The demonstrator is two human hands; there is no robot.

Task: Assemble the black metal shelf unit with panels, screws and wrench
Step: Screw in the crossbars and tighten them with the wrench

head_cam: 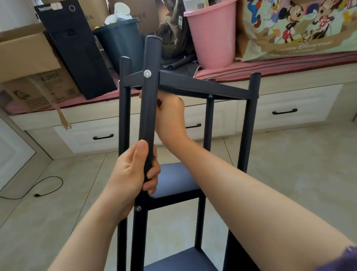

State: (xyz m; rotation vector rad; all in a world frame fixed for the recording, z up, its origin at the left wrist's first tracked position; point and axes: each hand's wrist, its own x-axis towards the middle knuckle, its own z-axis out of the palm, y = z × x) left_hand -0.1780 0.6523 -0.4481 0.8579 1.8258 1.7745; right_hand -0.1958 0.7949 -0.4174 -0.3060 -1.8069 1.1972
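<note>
The black metal shelf unit (249, 116) stands in front of me, tilted toward me, with several round posts. Its top panel (201, 88) is fixed to the near post (151, 90) by a silver screw (147, 73). My left hand (131, 174) grips the near post at mid-height, thumb up along it. My right hand (169, 116) reaches behind that post just under the top panel, fingers curled; what they hold is hidden. A middle panel (175, 181) and a lower panel (174, 267) show below. A second screw (138, 208) sits lower on the post. No wrench is visible.
Behind the shelf runs a window seat with white drawers (283, 111). On it stand a cardboard box (15, 56), a black box (75, 49), a dark bin (120, 43), a pink bin (211, 33) and a cartoon bag (305, 14). A black cable (46, 188) lies on the tiled floor at left.
</note>
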